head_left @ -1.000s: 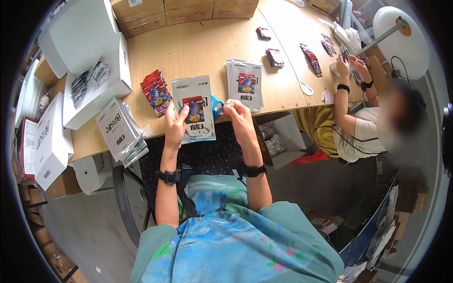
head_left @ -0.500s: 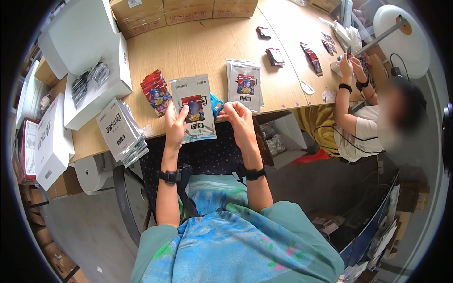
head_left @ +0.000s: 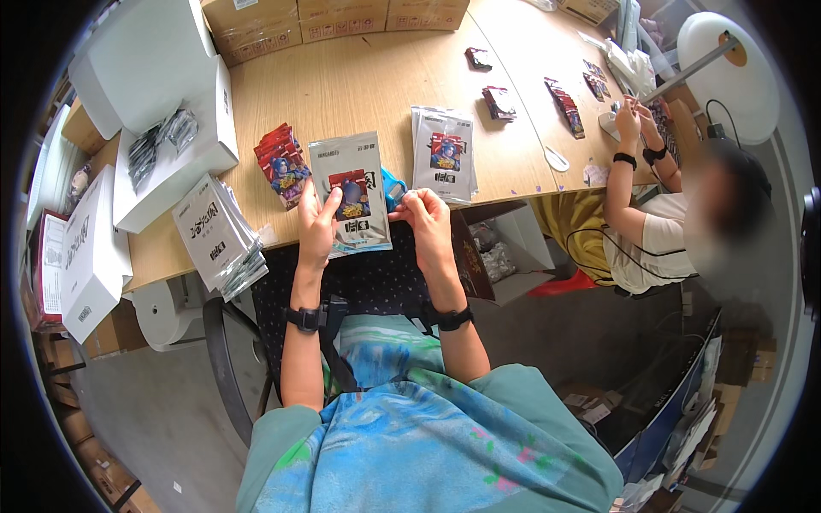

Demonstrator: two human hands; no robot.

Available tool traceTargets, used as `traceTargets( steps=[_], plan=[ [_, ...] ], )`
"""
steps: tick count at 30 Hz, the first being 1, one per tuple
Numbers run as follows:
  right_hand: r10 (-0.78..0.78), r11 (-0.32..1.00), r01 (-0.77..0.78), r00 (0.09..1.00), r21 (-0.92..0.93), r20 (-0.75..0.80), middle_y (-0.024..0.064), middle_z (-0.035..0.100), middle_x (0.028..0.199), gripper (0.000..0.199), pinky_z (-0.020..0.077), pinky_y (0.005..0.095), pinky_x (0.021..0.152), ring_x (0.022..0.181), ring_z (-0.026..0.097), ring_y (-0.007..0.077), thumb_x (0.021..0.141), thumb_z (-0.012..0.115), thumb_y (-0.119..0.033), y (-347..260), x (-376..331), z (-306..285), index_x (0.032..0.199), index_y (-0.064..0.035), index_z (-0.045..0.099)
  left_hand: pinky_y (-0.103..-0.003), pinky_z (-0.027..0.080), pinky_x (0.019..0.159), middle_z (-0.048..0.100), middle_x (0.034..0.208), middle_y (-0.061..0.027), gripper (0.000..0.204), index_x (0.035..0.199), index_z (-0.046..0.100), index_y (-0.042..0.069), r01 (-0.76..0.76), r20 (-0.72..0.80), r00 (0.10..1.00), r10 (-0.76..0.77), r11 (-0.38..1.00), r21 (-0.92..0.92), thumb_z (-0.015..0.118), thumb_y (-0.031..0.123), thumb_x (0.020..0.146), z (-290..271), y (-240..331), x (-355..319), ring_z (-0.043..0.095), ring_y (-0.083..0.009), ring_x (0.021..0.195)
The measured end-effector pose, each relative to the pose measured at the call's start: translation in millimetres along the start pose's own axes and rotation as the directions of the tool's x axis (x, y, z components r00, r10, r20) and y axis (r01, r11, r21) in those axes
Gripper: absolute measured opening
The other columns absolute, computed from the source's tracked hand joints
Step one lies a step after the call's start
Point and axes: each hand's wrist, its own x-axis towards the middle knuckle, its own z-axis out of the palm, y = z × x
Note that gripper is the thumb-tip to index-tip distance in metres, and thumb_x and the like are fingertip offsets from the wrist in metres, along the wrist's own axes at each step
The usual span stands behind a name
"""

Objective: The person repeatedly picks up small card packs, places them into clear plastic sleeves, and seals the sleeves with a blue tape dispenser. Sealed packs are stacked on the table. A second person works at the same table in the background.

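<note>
My left hand point(head_left: 318, 229) grips a silver pouch point(head_left: 342, 156) by its left side, thumb across the front. On the pouch's face is a small red card pack point(head_left: 349, 195). Close to the pouch's right edge, my right hand point(head_left: 430, 224) is closed in a pinch; what lies between its fingertips is too small to make out. A blue object point(head_left: 392, 185), perhaps a tape dispenser, shows between the pouch and these fingers, partly hidden. Red card packs point(head_left: 280, 167) lie fanned to the left. Silver pouches point(head_left: 422, 141) are stacked to the right, with one card pack point(head_left: 446, 152) on top.
Another stack of silver pouches point(head_left: 201, 224) overhangs the table edge at left, beside an open white box point(head_left: 218, 128). Cardboard cartons point(head_left: 342, 24) line the back. Smaller card piles point(head_left: 499, 103) lie at right, where a co-worker's hands point(head_left: 637, 120) work near a lamp point(head_left: 727, 73).
My right hand has shifted slightly left, closer to the pouch's edge. My left hand still holds the pouch in nearly the same place.
</note>
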Motion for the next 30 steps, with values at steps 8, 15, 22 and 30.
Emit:
traceTargets(
  steps=[8,15,22,30],
  plan=[
    [-0.139,0.985,0.132,0.988,-0.115,-0.061,0.002,0.062,0.086,0.014,0.0583,0.028,0.075,0.077,0.063,0.01,0.102,0.065,-0.012,12,-2,6,0.093,-0.0039,0.058,-0.032,0.048,0.102,0.062,0.129,-0.0115,0.037,0.138,0.048,-0.002,-0.006,-0.023,1.0,0.007,0.999,0.038,0.055,0.005,0.103,-1,-2,0,0.06,-0.0152,0.116],
    [-0.186,0.977,0.176,0.98,-0.122,-0.067,0.0015,0.061,0.089,0.014,0.0568,0.0281,0.076,0.078,0.061,0.0088,0.103,0.063,-0.012,17,-4,9,0.093,-0.0048,0.056,-0.032,0.048,0.102,0.062,0.13,-0.0122,0.038,0.139,0.047,-0.003,0.005,-0.051,0.999,-0.004,1.0,0.012,0.056,0.005,0.103,3,-1,-1,0.06,-0.0155,0.117],
    [-0.204,0.972,0.193,0.976,-0.135,-0.072,0.0022,0.06,0.091,0.013,0.055,0.0275,0.078,0.08,0.06,0.0091,0.104,0.062,-0.011,17,-7,9,0.095,-0.0043,0.055,-0.033,0.048,0.104,0.061,0.132,-0.0131,0.041,0.141,0.046,-0.005,-0.007,-0.052,0.999,0.008,1.0,0.026,0.056,0.004,0.102,1,-4,0,0.059,-0.0171,0.119],
    [-0.239,0.965,0.229,0.968,-0.129,-0.07,0.0035,0.059,0.096,0.012,0.054,0.0265,0.08,0.082,0.059,0.0096,0.105,0.06,-0.009,24,-7,10,0.096,-0.0042,0.054,-0.033,0.048,0.104,0.061,0.133,-0.0129,0.042,0.143,0.045,-0.004,-0.005,-0.062,0.998,0.006,1.0,0.02,0.055,0.004,0.102,1,-6,0,0.059,-0.0167,0.119]
  ],
)
